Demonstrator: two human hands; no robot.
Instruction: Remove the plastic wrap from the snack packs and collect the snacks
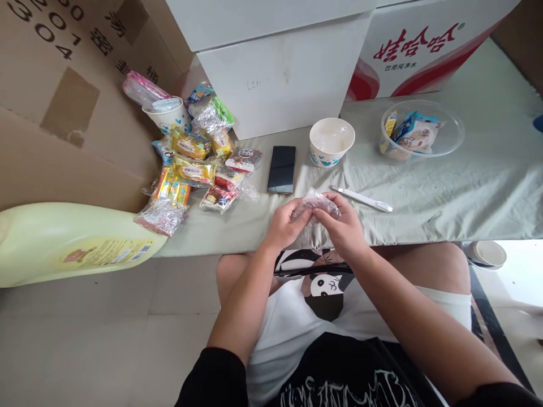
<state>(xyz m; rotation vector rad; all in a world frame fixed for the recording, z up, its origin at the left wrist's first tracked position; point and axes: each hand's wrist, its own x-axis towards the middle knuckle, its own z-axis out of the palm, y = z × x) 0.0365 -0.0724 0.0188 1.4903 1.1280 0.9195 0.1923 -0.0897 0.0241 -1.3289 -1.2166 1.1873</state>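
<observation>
Both my hands meet at the front edge of a low cloth-covered surface (445, 192). My left hand (282, 226) and my right hand (345, 229) each pinch one end of a small clear plastic packet (316, 202), fingers closed on it. Just beyond the packet lies a white plastic utensil (362, 199). A white paper bowl (331, 141) stands behind it, and a black phone (281, 169) lies flat to its left.
A pile of several snack packets (193, 164) and a paper cup (167, 116) sit at the left. A clear bowl (441, 133) with packets stands at the right. White boxes (284, 73), a printed carton (419, 51), cardboard (63, 102) and a yellow jug (63, 240) surround the spot.
</observation>
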